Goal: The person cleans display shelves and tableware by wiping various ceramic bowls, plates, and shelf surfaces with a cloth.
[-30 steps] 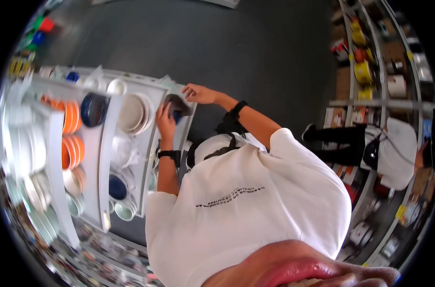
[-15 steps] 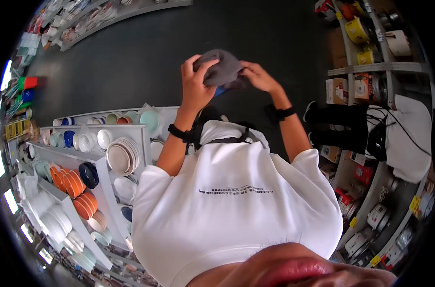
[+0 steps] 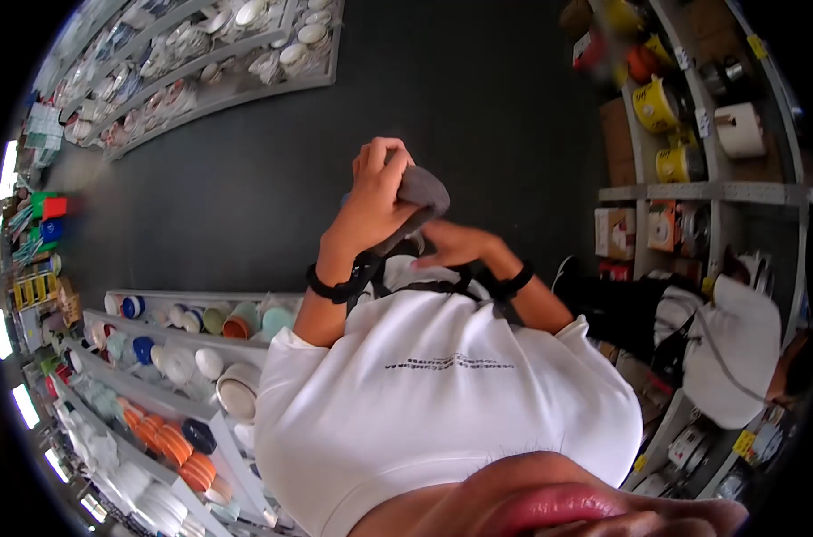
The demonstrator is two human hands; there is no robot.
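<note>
A bunched dark grey cloth item (image 3: 423, 190) is held up in front of my chest. The fingers of my left hand (image 3: 370, 197) are wrapped round its left side. Below and to the right of it, near my waist, is my right hand (image 3: 460, 243), its fingers apart and pointing left. No object shows in that hand. Both wrists wear black bands. I wear a white shirt (image 3: 451, 394) with small dark lettering.
At the lower left, shelves (image 3: 236, 438) hold bowls and plates. More dishes fill a rack (image 3: 218, 100) at the upper left. On the right, shelving (image 3: 710, 191) carries boxes and yellow containers (image 3: 655, 106). Beside it stands another person (image 3: 733, 349) in a white top. Dark floor (image 3: 478, 98) lies ahead.
The grey cloth item has come lower and nearer my body in my left hand. My right hand has let go of it and dropped towards my waist. The view has shifted along the shelves.
</note>
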